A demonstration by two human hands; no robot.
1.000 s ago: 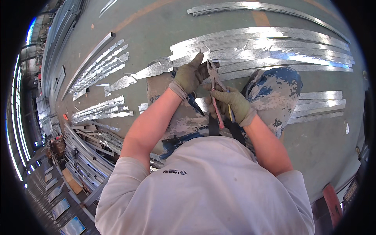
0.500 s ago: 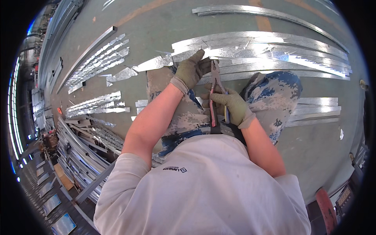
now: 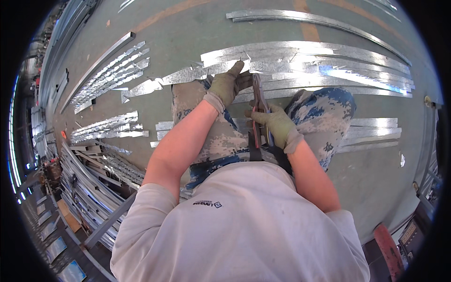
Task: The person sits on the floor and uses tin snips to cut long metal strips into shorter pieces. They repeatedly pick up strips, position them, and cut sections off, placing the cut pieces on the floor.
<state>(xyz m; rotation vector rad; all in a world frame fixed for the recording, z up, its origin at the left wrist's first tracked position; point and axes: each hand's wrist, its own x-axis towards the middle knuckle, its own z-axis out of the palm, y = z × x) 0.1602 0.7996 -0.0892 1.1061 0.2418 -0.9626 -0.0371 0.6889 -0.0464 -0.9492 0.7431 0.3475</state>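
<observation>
My left hand, in a dull green work glove, is closed on a thin galvanized metal strip with bent, jagged tabs along it. The thumb lies on top, and some of the fingers are hidden. My right hand, gloved alike, wraps round the handles of a pair of pliers. Their jaws point away from me and meet the strip's near edge, just right of my left hand. Whether metal sits between the jaws is too small to tell.
Flat metal strips lie across the floor under and beyond the strip. Toothed strips and a second bundle lie at left, above a heap of metal profiles. Long rails lie at the far side. A red curved part stands lower right.
The pliers' handles have come closer together in my right hand. My left hand keeps its hold on the strip. The whole view has shifted slightly.
</observation>
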